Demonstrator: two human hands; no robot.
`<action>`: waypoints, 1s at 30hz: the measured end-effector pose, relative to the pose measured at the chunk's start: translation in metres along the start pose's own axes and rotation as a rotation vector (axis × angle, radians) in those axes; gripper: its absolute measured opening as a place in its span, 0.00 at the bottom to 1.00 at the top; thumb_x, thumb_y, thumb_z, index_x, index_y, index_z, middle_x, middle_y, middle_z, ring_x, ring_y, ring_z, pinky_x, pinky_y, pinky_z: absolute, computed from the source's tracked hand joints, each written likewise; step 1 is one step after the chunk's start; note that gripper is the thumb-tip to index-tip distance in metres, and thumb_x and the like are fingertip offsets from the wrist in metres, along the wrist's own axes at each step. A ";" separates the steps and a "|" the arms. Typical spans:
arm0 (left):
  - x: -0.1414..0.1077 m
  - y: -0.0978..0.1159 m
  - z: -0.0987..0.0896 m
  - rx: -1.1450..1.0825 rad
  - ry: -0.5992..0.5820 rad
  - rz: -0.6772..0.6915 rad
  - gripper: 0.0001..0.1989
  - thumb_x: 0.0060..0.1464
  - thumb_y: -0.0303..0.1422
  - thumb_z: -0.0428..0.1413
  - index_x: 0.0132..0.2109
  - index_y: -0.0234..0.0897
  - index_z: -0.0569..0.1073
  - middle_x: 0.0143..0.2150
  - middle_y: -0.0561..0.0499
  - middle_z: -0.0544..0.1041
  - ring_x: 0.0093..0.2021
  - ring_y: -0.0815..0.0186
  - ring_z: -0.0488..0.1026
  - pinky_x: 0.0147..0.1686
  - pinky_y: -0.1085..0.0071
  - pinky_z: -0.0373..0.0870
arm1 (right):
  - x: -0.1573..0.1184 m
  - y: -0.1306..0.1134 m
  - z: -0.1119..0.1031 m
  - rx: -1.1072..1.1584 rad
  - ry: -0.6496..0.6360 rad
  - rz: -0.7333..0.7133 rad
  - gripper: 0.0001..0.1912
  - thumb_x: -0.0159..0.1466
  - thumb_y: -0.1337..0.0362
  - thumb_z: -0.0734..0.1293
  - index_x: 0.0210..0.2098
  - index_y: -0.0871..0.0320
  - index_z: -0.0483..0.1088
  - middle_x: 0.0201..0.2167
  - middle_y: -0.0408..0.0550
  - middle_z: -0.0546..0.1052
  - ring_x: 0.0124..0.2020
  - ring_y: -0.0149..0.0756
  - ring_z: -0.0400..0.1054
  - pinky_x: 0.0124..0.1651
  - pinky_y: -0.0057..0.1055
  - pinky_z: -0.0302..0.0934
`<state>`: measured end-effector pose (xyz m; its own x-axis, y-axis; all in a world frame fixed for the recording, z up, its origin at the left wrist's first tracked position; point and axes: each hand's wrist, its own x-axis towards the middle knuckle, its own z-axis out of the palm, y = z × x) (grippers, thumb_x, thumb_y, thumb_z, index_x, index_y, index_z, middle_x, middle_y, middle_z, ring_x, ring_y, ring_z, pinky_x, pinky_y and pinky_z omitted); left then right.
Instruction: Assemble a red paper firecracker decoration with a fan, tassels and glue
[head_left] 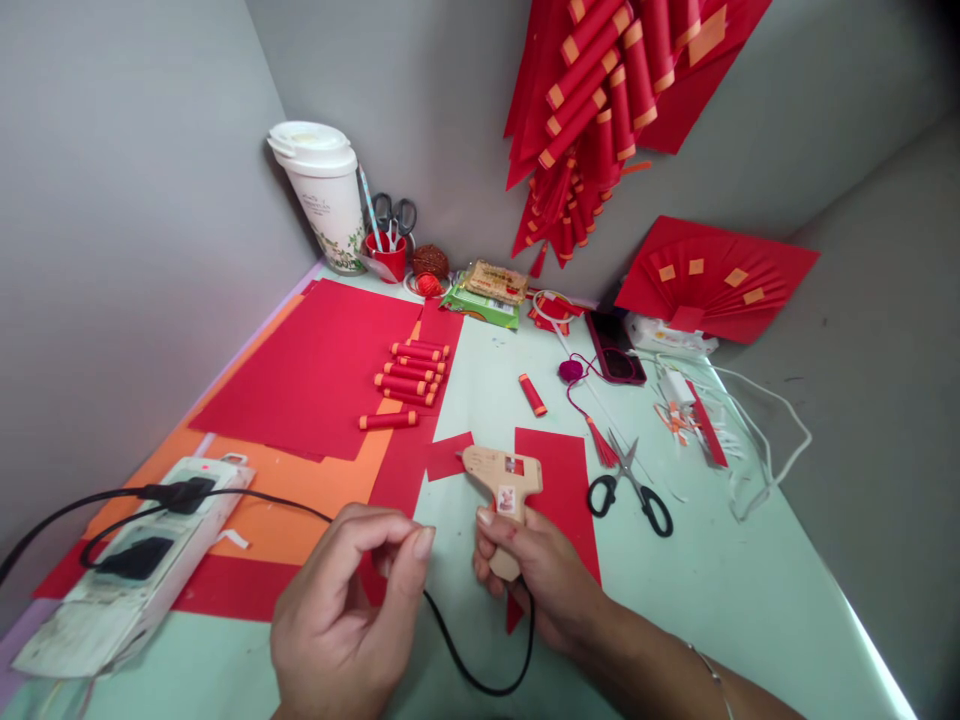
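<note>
My right hand is wrapped around the handle of a tan glue gun, whose nozzle points left over a small red paper piece. My left hand is raised beside it, thumb and forefinger pinched together; whatever is between them is too small or hidden to make out. The glue gun's black cord loops below the handle and passes behind my left hand toward the power strip. Beyond the gun lie a single red paper roll with orange ends and a stack of similar rolls.
Black-handled scissors lie open at the right, near a red tassel and a phone. Large red sheets cover the left side. A white cup stands at the back; red paper decorations hang on the wall.
</note>
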<state>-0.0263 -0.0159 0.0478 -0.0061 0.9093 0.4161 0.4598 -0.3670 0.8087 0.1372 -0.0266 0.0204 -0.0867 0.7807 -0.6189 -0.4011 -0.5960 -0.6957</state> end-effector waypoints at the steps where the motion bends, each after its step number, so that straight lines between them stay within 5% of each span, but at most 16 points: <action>1: 0.000 0.000 0.000 0.006 0.001 0.000 0.04 0.59 0.27 0.58 0.37 0.42 0.71 0.30 0.56 0.71 0.28 0.70 0.69 0.28 0.74 0.68 | 0.000 0.000 0.000 0.008 0.000 0.002 0.25 0.53 0.44 0.75 0.27 0.59 0.65 0.19 0.42 0.72 0.20 0.27 0.61 0.26 0.25 0.54; 17: -0.001 0.000 0.001 0.012 -0.049 0.044 0.05 0.59 0.25 0.58 0.38 0.42 0.71 0.31 0.57 0.72 0.29 0.71 0.70 0.30 0.75 0.68 | 0.001 0.001 -0.001 0.028 -0.017 -0.008 0.25 0.55 0.44 0.74 0.26 0.59 0.65 0.19 0.42 0.72 0.19 0.26 0.60 0.26 0.25 0.54; 23: 0.004 0.008 0.008 0.038 -0.238 0.118 0.07 0.60 0.26 0.56 0.34 0.42 0.70 0.28 0.59 0.74 0.26 0.73 0.72 0.27 0.78 0.68 | 0.000 0.000 0.000 0.065 -0.077 -0.039 0.22 0.58 0.46 0.73 0.32 0.60 0.71 0.21 0.42 0.73 0.22 0.28 0.63 0.27 0.26 0.55; 30: -0.003 0.001 0.018 0.125 -0.380 0.124 0.04 0.61 0.35 0.58 0.39 0.41 0.71 0.31 0.55 0.76 0.31 0.68 0.75 0.31 0.73 0.72 | 0.002 0.009 -0.001 0.162 -0.050 -0.045 0.30 0.60 0.38 0.68 0.44 0.59 0.74 0.29 0.47 0.78 0.30 0.36 0.70 0.36 0.31 0.61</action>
<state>-0.0101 -0.0156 0.0396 0.3733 0.8762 0.3048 0.5411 -0.4725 0.6957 0.1339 -0.0308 0.0123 -0.1091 0.8170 -0.5663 -0.5472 -0.5249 -0.6519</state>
